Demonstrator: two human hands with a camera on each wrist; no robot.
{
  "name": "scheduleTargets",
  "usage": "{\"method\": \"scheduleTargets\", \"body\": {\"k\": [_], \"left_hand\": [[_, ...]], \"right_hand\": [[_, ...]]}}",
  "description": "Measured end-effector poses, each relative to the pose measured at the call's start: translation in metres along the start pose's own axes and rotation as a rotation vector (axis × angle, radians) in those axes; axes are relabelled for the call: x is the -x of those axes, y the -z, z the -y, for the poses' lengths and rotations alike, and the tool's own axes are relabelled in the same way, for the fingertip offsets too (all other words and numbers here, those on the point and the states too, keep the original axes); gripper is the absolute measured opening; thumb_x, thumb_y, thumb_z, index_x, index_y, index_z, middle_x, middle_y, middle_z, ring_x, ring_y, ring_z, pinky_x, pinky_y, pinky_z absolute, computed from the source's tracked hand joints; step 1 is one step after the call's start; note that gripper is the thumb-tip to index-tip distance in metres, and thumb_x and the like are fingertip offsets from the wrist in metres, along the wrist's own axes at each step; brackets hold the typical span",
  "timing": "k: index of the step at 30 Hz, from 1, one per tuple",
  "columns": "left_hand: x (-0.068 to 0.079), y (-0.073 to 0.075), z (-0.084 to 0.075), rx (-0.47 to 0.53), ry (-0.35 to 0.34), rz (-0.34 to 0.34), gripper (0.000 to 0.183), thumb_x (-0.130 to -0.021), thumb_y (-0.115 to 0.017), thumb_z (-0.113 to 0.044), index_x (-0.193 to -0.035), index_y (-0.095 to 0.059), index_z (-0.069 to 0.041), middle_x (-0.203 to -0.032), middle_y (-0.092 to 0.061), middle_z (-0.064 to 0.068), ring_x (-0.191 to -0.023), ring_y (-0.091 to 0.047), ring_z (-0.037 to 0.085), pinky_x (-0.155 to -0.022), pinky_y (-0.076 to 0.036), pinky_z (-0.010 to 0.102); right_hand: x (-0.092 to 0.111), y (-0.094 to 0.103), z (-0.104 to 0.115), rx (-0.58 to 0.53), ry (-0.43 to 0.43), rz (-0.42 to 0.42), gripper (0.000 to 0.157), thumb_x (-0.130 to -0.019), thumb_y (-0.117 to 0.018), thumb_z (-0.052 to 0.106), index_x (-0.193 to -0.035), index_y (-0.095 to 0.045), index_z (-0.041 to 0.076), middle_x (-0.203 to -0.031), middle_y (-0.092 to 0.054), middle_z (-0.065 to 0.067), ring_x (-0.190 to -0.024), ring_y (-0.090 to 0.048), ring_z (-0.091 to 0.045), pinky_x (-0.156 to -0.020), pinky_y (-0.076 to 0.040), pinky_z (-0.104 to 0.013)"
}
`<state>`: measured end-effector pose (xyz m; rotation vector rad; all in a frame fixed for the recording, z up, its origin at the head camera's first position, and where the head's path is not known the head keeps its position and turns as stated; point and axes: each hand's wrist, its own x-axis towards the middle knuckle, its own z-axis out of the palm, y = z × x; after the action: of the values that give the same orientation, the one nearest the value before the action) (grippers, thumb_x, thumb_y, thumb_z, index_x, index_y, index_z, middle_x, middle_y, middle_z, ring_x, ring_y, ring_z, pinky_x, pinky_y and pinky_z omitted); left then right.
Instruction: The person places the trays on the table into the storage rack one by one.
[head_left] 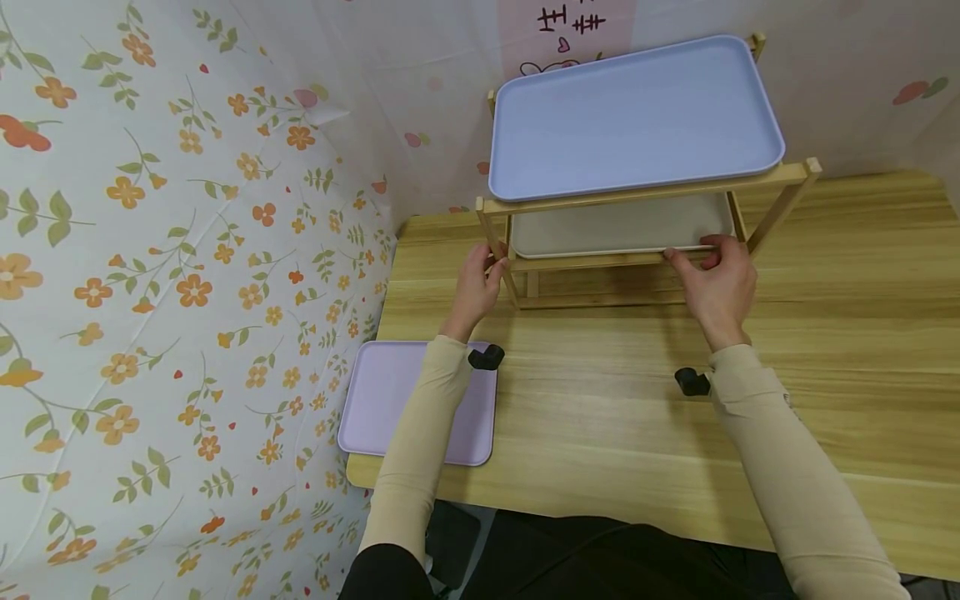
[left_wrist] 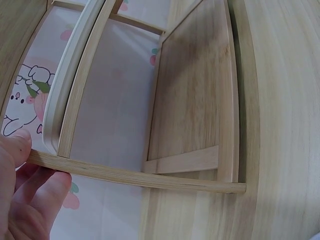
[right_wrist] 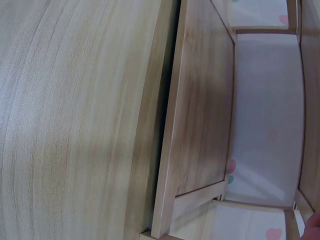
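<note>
A wooden rack (head_left: 780,208) stands near the back of the table, with a blue tray (head_left: 637,121) on its top level. A white tray (head_left: 622,225) lies on the shelf below. My left hand (head_left: 476,287) pinches the rack's left front post (left_wrist: 110,172), the thumb on one side and fingers on the other, close to the white tray's corner. At the other end, my right hand (head_left: 720,287) grips the white tray's front rim near its right corner, with the thumb along the rim. Only a fingertip (right_wrist: 312,227) of it shows in the right wrist view.
A lilac tray (head_left: 480,417) lies at the table's left front corner, partly under the left sleeve (head_left: 420,425). The rack's lowest wooden panel (left_wrist: 192,85) sits just above the table (head_left: 600,400). A flowered curtain (head_left: 187,292) hangs along the left side and back.
</note>
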<state>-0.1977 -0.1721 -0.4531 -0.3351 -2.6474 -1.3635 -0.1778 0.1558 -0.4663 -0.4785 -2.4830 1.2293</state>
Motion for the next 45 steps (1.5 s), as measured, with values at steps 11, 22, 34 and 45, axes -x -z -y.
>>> {"method": "scheduleTargets", "body": {"k": [11,22,34,45], "left_hand": [[-0.002,0.0,0.002,-0.006,-0.005,-0.003,0.024,-0.1,-0.05,-0.009,-0.118,-0.056,0.006,-0.117,-0.055,0.021,-0.115,-0.063,0.033,-0.089,-0.057,0.036],[-0.001,0.0,0.002,-0.001,0.006,0.006,0.024,-0.1,-0.05,-0.011,-0.118,-0.057,0.004,-0.118,-0.059,0.019,-0.116,-0.063,0.03,-0.089,-0.057,0.037],[-0.001,-0.002,0.003,0.025,0.001,-0.004,0.023,-0.1,-0.051,-0.011,-0.117,-0.057,0.004,-0.116,-0.061,0.019,-0.115,-0.063,0.031,-0.088,-0.057,0.037],[-0.001,-0.003,0.001,0.074,0.009,-0.02,0.022,-0.099,-0.052,-0.007,-0.115,-0.057,0.006,-0.116,-0.062,0.022,-0.115,-0.063,0.033,-0.089,-0.056,0.041]], "right_hand": [[0.004,0.002,-0.001,-0.151,0.042,0.031,0.056,-0.085,-0.069,0.041,-0.131,-0.056,0.01,-0.081,-0.041,0.012,-0.067,-0.039,0.008,-0.068,-0.032,-0.02],[0.039,-0.024,-0.018,-0.584,-0.023,-0.078,0.022,-0.088,-0.063,0.008,-0.104,-0.048,0.015,-0.076,-0.048,0.007,-0.057,-0.044,-0.001,-0.052,-0.036,-0.012],[0.097,-0.072,-0.026,-0.279,0.02,0.307,0.028,-0.09,-0.055,0.013,-0.114,-0.057,-0.002,-0.081,-0.064,-0.002,-0.063,-0.052,0.001,-0.056,-0.041,-0.012],[0.156,-0.106,-0.007,-0.091,0.241,0.86,0.028,-0.093,-0.059,0.02,-0.115,-0.061,0.003,-0.088,-0.069,-0.002,-0.078,-0.063,-0.014,-0.075,-0.052,-0.035]]}}
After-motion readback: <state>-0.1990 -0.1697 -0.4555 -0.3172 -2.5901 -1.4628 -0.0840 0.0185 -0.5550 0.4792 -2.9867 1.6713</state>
